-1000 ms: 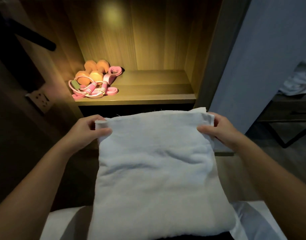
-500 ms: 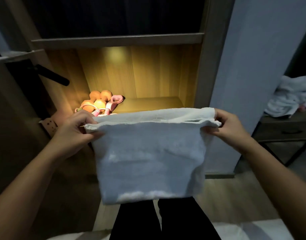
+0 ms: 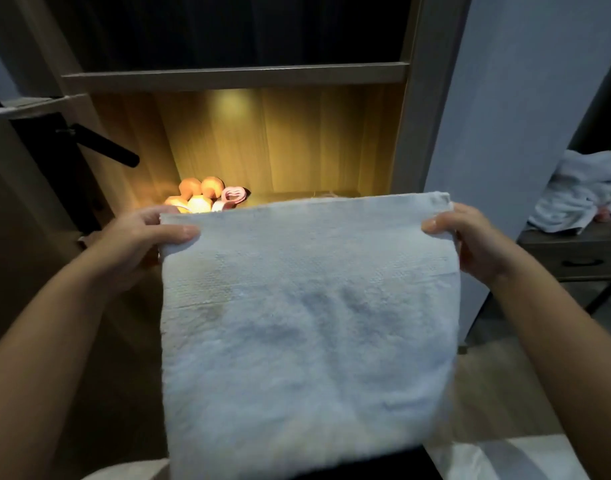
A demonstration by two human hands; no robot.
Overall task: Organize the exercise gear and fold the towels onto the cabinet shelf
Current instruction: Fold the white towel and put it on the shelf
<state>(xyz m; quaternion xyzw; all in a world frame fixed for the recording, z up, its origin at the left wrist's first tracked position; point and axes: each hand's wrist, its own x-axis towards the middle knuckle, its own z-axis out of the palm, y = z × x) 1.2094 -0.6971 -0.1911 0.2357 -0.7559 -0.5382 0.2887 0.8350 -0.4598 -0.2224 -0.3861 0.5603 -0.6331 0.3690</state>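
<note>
Towel: a folded white towel [image 3: 307, 323] hangs in front of the cabinet shelf [image 3: 290, 196], and its top edge hides the shelf's front lip.
Left hand: the left hand [image 3: 141, 244] pinches the towel's top-left corner, thumb on the near face.
Right hand: the right hand [image 3: 470, 244] pinches the top-right corner the same way.
Step in hand: probably carrying the folded towel to the shelf.
Doing it well: keep both corners level and taut so the layers stay aligned, then lay it flat to the right of the gear.
Shelf contents: orange dumbbells [image 3: 200, 192] and a pink handle [image 3: 234, 195] are bunched at the shelf's left end.
Side table: the side table [image 3: 574, 258], well right of the shelf, holds a heap of crumpled towels [image 3: 588, 192].
</note>
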